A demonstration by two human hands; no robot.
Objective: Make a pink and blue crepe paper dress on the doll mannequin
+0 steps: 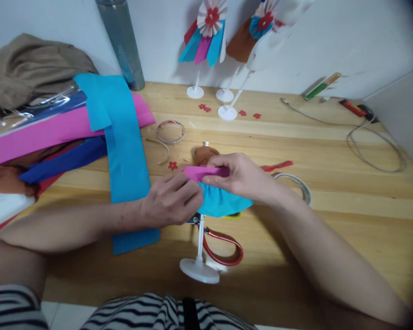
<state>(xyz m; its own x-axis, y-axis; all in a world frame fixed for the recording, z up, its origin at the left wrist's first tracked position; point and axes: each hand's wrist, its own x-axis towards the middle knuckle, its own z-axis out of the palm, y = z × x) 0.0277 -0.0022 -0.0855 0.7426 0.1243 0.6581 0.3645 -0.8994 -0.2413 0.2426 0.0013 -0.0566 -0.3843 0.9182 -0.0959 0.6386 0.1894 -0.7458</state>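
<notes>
My left hand (174,199) and my right hand (239,176) meet over a small paper figure on a white stand (197,266). Both hands pinch its paper: a magenta strip (201,173) lies over a blue piece (223,204), and a brown head part (203,154) shows just behind my right fingers. The stand's stem rises between my wrists. Red-handled scissors (227,250) lie on the wooden table (330,220) under the figure.
Long blue (125,151), magenta (48,133) and dark blue crepe sheets lie at left with a brown cloth (34,66). Two finished paper figures (208,27) stand at the back wall beside a metal bottle (122,43). Tape rolls (170,131), a cable (375,146) and small red flowers are scattered about.
</notes>
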